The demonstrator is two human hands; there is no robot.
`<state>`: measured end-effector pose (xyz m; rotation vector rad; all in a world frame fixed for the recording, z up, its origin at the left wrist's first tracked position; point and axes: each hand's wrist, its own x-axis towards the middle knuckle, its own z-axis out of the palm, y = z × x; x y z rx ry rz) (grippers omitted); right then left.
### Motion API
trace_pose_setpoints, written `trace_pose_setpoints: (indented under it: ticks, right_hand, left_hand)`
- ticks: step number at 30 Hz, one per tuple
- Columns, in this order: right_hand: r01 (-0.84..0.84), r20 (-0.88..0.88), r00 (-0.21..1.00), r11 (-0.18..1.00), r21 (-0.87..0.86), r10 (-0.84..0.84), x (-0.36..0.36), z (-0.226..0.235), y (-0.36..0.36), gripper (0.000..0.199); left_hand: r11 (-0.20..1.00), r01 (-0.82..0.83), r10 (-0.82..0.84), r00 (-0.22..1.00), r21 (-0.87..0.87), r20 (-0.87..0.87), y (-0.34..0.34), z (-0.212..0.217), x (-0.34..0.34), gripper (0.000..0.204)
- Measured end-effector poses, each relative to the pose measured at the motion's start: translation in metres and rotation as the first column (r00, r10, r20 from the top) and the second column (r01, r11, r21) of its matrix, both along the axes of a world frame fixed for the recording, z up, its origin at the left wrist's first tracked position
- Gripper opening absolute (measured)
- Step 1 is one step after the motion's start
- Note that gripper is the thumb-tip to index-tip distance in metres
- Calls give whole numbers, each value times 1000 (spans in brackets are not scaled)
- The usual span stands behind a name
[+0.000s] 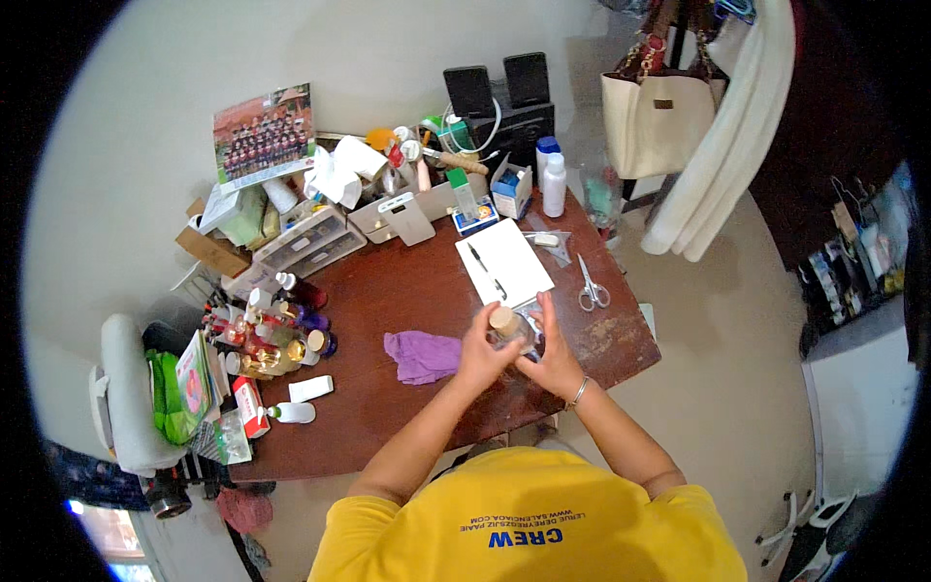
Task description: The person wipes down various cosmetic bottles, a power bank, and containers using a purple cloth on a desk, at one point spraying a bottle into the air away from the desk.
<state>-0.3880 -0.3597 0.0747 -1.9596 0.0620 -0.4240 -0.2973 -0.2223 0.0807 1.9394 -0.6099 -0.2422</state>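
Note:
A small clear bottle with a beige cap stands tilted between my hands, close to the front right of the brown table. Around its left side my left hand is closed, thumb and fingers on it. My right hand, with a bracelet at the wrist, is held along the other side, fingers apart and pointing forward; whether its thumb touches the bottle I cannot tell. Just beyond lies white paper with a black pen on it. A crumpled purple cloth is left of my left hand.
Scissors lie right of the paper. Several perfume bottles crowd the table's left side, near a white tube. At the back are a white power bank, small drawers and a white bottle. A cream handbag hangs at right.

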Motion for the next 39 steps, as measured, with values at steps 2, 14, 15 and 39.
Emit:
trace_pose_setpoints:
  ticks: [2, 14, 15, 39]
  right_hand:
    - [31, -17, 999, 999, -30, -31, 12, -8, -5, 104]
    - [24, -330, 944, 999, 24, -15, 37, -30, 9, 85]
    - [30, -337, 942, 998, 46, -13, 38, -31, 15, 85]
    - [-480, -416, 877, 476, -737, 240, 208, -109, 150, 55]
  left_hand:
    - [991, -129, 130, 991, -37, 19, 5, -13, 27, 72]
    - [807, -585, 574, 809, 78, 121, 99, -85, 218, 76]
    - [811, -579, 563, 812, 91, 153, 98, -91, 229, 76]
    - [864, -503, 498, 854, 7, -149, 217, -81, 17, 43]
